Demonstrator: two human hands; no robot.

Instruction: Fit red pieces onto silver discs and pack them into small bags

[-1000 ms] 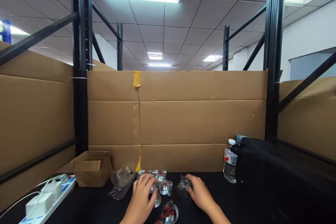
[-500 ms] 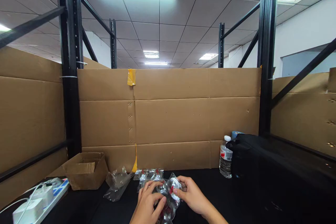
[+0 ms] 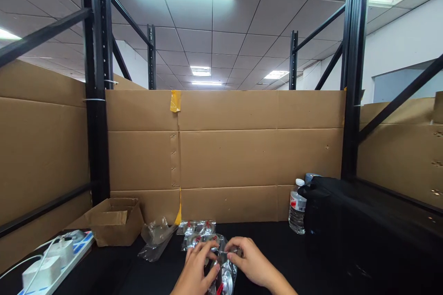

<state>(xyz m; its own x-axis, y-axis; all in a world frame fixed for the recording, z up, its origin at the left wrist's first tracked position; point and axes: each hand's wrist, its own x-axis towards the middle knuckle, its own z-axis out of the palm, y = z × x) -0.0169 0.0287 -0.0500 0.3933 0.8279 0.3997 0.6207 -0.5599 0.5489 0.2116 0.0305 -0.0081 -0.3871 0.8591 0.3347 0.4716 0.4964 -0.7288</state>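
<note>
Small clear plastic packets with round silver pieces and red parts lie at the front centre of the black surface. Two rows of packets [image 3: 198,228] sit just beyond my hands. My left hand [image 3: 197,269] rests over the nearer packets, its thumb and fingers apart. To its right, my right hand [image 3: 252,262] has thumb and forefinger curled together at the upper edge of one packet [image 3: 227,276]. That packet hangs or lies below the fingertips, partly between my hands; its lower end leaves the picture. The exact pinch is partly hidden.
A crumpled clear bag [image 3: 156,239] and an open cardboard box [image 3: 117,223] stand left, near a power strip [image 3: 69,265] with white plugs. A water bottle [image 3: 297,207] and a black bag [image 3: 346,235] are right. Cardboard panels [image 3: 224,156] and dark posts [image 3: 97,147] enclose the surface.
The packet at my right fingers has swung or dropped lower, towards me, with its red part now near the bottom. My left hand stays in almost the same place.
</note>
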